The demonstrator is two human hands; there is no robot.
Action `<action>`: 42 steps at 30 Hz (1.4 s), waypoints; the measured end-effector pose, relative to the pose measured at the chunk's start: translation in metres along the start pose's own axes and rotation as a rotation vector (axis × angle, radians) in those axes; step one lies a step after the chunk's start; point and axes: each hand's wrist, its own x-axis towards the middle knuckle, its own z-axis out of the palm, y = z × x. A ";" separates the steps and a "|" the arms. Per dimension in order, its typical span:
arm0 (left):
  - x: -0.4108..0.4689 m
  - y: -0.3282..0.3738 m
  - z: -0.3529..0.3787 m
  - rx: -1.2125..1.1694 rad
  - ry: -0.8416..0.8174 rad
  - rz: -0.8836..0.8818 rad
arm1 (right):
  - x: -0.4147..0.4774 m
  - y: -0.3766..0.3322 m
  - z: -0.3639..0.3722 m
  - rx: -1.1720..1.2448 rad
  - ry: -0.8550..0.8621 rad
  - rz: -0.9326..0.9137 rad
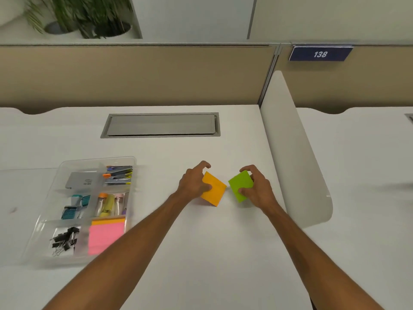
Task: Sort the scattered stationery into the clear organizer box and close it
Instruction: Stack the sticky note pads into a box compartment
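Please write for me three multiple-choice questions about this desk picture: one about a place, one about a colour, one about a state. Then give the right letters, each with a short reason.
1. Where does the clear organizer box stand?
A. To the left of both hands
B. Between the hands
C. To the right of both hands

2. What colour is the sticky note pad in the right hand?
A. Pink
B. Orange
C. Green

3. What is the left hand doing?
A. Lying flat and empty
B. Gripping the orange sticky note pad
C. Reaching into the box

Answers:
1 A: the box sits well to the left of both hands.
2 C: the right fingers curl round the green sticky note pad.
3 B: its thumb and fingers pinch the orange pad's edges.
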 end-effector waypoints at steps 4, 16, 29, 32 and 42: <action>-0.028 -0.027 -0.026 -0.115 0.114 0.012 | -0.013 -0.021 0.017 0.074 0.006 -0.064; -0.113 -0.136 -0.126 -0.173 0.325 -0.141 | -0.045 -0.110 0.099 0.188 -0.125 -0.096; -0.163 -0.227 -0.174 -0.085 0.187 -0.311 | -0.071 -0.170 0.169 0.269 -0.179 -0.087; -0.162 -0.233 -0.168 -0.114 0.113 -0.285 | -0.075 -0.175 0.179 0.264 -0.173 -0.083; -0.162 -0.238 -0.156 0.283 0.133 -0.050 | -0.085 -0.195 0.203 0.262 -0.193 -0.062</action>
